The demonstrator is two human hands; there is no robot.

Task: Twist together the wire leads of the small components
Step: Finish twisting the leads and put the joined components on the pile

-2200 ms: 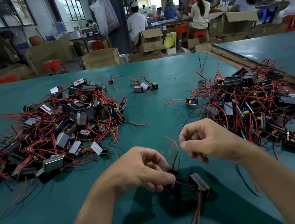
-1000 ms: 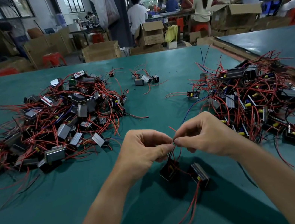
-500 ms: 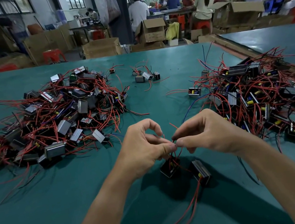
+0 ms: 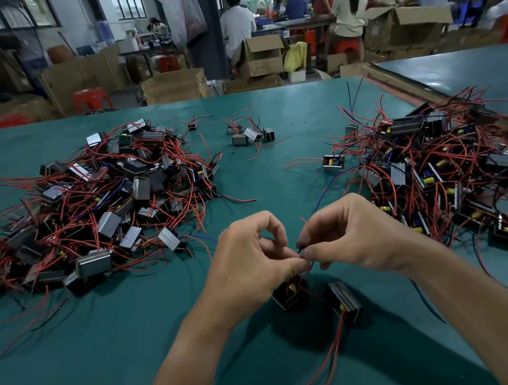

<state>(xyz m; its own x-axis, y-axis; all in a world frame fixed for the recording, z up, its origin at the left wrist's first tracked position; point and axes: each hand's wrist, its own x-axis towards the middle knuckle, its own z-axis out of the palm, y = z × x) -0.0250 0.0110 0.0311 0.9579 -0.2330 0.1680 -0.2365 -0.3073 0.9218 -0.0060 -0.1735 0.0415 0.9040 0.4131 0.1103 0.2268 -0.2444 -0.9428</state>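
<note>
Red leads (image 4: 307,267), seemingly upright, between fingers (image 4: 317,252)

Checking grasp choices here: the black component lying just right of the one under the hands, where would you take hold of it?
Grip the black component across its two long sides, coming from above. It is an elongated block with both flanks clear, while its red leads trail off the near end, blocking that side.

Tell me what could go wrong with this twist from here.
1. The left hand and right hand pinch the wire leads only at the fingertips; they may slip and untwist.
2. The components sit just below; a tug could drag them.
3. The right pile lies close; stray wires might snag.
</note>
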